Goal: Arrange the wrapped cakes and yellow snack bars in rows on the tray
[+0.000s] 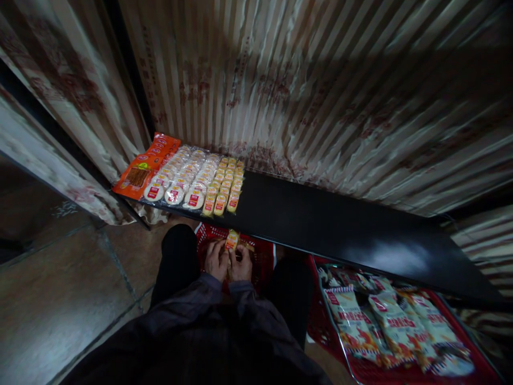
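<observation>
Both hands are together over a red basket [266,259] between the knees. My left hand [216,260] and my right hand [241,263] have their fingers closed around a small yellow-wrapped snack [231,240], one from each side. Beyond them, on a black shelf [312,214], similar yellow snacks [220,204] stand in rows at the front left. Rows of round white packets [174,194] lie beside these, and an orange bag [138,175] is at the shelf's left end. The basket's contents under the hands are mostly hidden.
Another red basket [320,321] at the lower right holds several pale green snack bags [395,326]. A pleated, printed curtain [272,91] hangs behind the shelf. Dark metal posts [132,69] rise at the left, above a tiled floor [80,294].
</observation>
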Available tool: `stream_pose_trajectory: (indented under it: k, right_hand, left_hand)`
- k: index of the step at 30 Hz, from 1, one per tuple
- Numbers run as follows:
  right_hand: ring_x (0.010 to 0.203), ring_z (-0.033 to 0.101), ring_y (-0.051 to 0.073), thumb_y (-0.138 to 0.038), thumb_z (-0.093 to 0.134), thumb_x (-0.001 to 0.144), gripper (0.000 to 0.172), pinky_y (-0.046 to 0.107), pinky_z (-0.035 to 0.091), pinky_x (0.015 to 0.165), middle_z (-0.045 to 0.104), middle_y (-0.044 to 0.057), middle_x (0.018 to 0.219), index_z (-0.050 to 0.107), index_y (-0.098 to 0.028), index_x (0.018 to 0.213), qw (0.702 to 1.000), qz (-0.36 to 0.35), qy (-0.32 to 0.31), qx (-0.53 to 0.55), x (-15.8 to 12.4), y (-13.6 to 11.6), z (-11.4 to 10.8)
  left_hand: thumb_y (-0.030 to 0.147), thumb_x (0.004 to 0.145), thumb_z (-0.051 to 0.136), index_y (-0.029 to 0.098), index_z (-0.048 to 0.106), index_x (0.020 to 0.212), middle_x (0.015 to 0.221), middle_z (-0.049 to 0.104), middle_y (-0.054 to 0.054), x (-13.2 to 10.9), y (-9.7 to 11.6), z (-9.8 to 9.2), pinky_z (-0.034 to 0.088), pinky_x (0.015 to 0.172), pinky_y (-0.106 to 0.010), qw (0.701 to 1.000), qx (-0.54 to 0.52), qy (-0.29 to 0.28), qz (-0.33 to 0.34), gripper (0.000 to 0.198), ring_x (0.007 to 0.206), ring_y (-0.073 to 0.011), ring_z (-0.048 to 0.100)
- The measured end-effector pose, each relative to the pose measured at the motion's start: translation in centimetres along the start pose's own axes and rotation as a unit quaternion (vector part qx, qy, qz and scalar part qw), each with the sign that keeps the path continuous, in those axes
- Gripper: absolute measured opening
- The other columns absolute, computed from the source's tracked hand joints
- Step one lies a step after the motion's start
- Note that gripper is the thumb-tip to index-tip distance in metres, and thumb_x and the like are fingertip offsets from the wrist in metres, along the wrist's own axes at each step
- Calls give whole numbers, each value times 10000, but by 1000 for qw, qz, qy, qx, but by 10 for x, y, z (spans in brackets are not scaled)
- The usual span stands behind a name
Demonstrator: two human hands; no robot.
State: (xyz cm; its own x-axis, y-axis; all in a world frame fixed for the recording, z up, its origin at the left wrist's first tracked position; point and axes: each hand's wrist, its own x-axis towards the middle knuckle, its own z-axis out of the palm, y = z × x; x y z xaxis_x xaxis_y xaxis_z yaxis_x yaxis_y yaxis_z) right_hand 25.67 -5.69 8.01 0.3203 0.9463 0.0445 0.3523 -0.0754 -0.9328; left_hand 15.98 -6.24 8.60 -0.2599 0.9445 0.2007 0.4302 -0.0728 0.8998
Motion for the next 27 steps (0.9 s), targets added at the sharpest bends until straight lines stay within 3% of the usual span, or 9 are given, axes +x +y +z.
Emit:
stream_pose_trajectory:
  k: [9, 18, 27]
  right_hand:
    - [844, 634, 199, -493, 555, 795, 347, 314, 496, 783, 701, 74, 914, 615, -179, 932, 1000, -15, 4, 22, 11, -16, -3]
    - [876, 634, 191, -444, 553, 804, 322, 343, 498, 866, 688, 76, 973, 606, -178, 978, 999, -36, 11, 24, 26, -30, -1]
    - [849, 630, 182, -424, 553, 803, 332, 332, 511, 840, 673, 74, 977, 593, -163, 1005, 998, -43, 4, 39, 50, -46, 4]
  left_hand:
    - [171, 823, 483, 168, 605, 1159, 1071, 628, -92, 7, 15, -4, 509, 936, -343, 1000, 4, -5, 17, 358, 1014, -191, 605]
    - [145, 829, 448, 157, 595, 1183, 1157, 629, -111, 24, 27, -2, 468, 1013, -355, 1000, -8, -3, 19, 384, 1109, -198, 586]
    - [153, 845, 429, 166, 597, 1200, 1209, 637, -113, 43, 31, 0, 444, 1032, -400, 999, 10, -6, 35, 393, 1147, -219, 564]
